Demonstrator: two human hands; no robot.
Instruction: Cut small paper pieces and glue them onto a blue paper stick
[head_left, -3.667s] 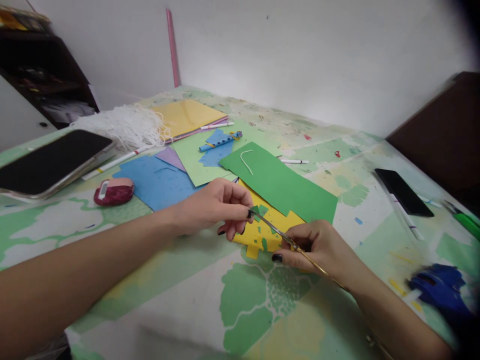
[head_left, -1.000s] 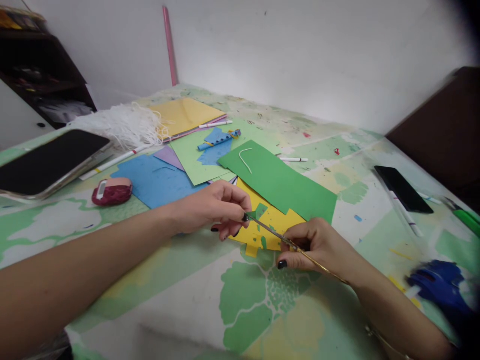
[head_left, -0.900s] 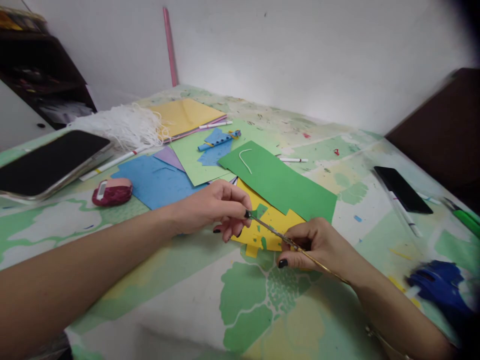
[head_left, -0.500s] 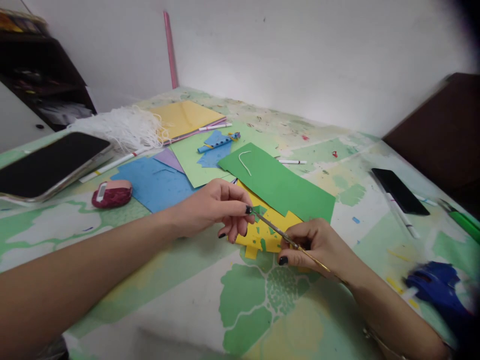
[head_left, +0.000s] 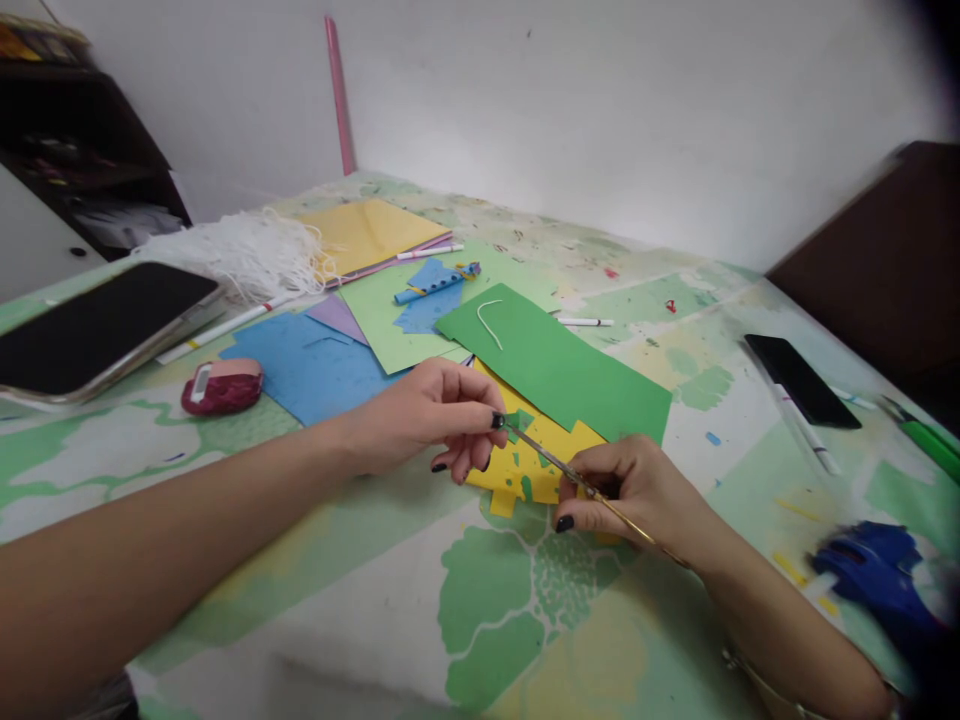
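Note:
My left hand (head_left: 442,415) is closed in a pinch, thumb against forefinger, at the edge of a small green paper piece (head_left: 519,422). Between my right thumb and fingers, my right hand (head_left: 626,490) grips a slim silver-and-gold metal tool (head_left: 551,458), seen edge-on. Its silver tip meets my left fingertips; the gold end runs back along my right wrist. Beneath both hands lies a yellow paper cutout (head_left: 555,435) with square tabs, strewn with green scraps. A green sheet (head_left: 577,365) overlaps its far side, with a white string (head_left: 489,328) on top.
Blue paper (head_left: 300,365) and a blue rolled-paper flute shape (head_left: 431,290) lie beyond. At left are a tablet-like device (head_left: 105,325), a maroon case (head_left: 223,387) and white strings (head_left: 240,255). A phone (head_left: 802,380), markers, a green-handled cutter (head_left: 930,445) and a blue object (head_left: 870,565) sit right.
The view shifts very slightly. My left hand's lower fingers curl a little, while the pinch and the tool stay nearly where they were.

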